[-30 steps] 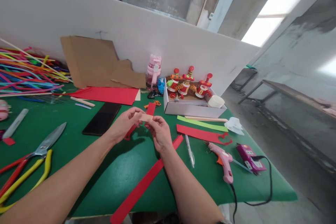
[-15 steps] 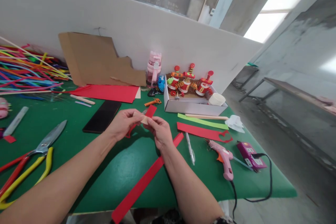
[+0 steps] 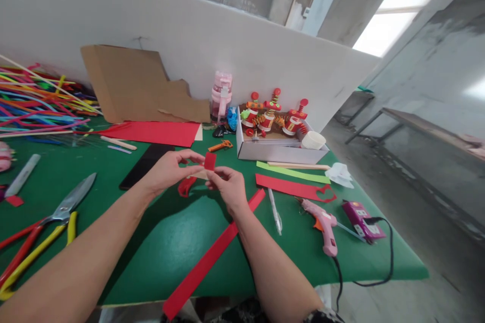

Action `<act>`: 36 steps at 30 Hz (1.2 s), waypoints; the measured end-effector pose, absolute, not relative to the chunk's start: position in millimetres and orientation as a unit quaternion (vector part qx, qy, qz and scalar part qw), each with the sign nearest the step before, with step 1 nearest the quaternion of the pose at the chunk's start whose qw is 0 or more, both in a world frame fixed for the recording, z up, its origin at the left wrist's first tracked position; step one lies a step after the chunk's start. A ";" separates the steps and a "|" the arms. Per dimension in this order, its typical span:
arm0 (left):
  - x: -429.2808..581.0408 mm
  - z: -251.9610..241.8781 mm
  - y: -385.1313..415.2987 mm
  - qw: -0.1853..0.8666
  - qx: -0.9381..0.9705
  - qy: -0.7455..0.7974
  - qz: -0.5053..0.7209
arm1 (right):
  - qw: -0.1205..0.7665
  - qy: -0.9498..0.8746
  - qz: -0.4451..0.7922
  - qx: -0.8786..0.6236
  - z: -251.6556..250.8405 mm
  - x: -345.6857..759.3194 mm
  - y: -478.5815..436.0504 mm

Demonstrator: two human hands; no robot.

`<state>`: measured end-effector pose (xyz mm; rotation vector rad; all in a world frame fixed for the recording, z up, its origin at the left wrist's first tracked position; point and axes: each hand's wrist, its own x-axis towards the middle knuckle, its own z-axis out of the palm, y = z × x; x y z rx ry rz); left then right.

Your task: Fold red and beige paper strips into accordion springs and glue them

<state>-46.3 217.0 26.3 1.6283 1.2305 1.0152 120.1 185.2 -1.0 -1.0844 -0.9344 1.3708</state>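
My left hand [image 3: 170, 169] pinches the left edge of a small piece of red paper [image 3: 210, 161] between thumb and fingers, above the table. From the right, my right hand [image 3: 229, 189] grips its lower end with closed fingertips. A pale tan strip [image 3: 198, 174] shows just under the left fingers; whether it is part of the red piece I cannot tell. Below my hands are red scissor-like handles [image 3: 185, 186], partly hidden. A long red paper strip [image 3: 212, 257] slants under my right forearm, and a black phone [image 3: 146, 164] lies beside my left hand.
Large shears [image 3: 68, 207] lie at left near colourful pipe cleaners [image 3: 38, 101]. A white box [image 3: 280, 151] holding red figures stands at the back. On the right are a pink glue gun [image 3: 322, 222] with a cord, a pen [image 3: 275, 212] and a red strip [image 3: 288, 187].
The red piece has gone from slanting to nearly upright. My left hand has shifted slightly left and up, its fingers more extended. More of the tan strip and red handles shows.
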 end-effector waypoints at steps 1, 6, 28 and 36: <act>-47.3 27.2 216.7 0.406 0.667 0.490 0.387 | 0.544 -0.402 0.578 -0.457 -1.4 119.7 184.6; -44.1 26.7 213.5 0.403 0.684 0.472 0.384 | 0.542 -0.400 0.588 -0.447 -4.8 118.8 185.0; -44.5 18.7 216.7 0.200 0.827 0.329 0.410 | 0.527 -0.349 0.635 -0.444 2.7 126.2 186.5; -52.2 17.7 220.7 0.185 0.862 0.313 0.354 | 0.512 -0.335 0.660 -0.436 2.9 129.7 187.5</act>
